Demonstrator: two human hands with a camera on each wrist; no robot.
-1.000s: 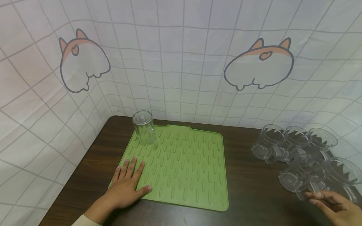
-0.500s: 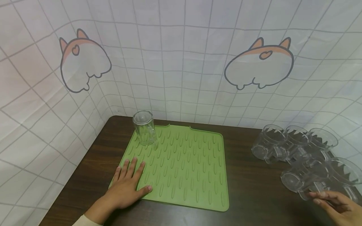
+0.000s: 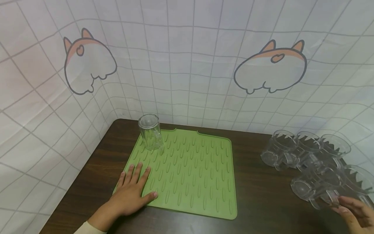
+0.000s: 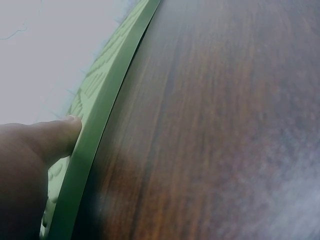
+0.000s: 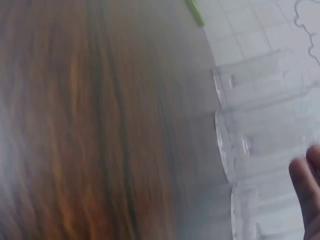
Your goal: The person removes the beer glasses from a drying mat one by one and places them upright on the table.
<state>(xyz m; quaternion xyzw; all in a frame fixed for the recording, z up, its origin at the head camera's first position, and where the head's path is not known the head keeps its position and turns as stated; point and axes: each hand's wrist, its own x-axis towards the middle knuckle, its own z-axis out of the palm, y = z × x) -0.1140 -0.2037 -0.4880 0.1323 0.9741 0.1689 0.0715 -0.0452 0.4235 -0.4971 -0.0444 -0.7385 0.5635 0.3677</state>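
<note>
My left hand (image 3: 128,196) lies flat with spread fingers on the left front edge of a green ridged drying mat (image 3: 190,175). Its thumb (image 4: 67,132) rests along the mat's rim in the left wrist view. On the mat's far left corner stands a clear faceted glass mug (image 3: 151,133). At the far right, my right hand (image 3: 356,211) has thumb and index finger at the handle of a clear mug (image 3: 304,188) in the front row. In the right wrist view, blurred fingertips (image 5: 300,172) show close beside the mugs.
Several more clear mugs (image 3: 283,143) stand close together behind and right of the front one. A dark wooden table (image 3: 248,182) carries everything. White grid-patterned sheeting (image 3: 190,81) with cartoon prints rises behind it and at the left.
My right hand has moved a little to the right along the front mug's handle. That mug has shifted slightly right. The left hand, mat and faceted mug stay put.
</note>
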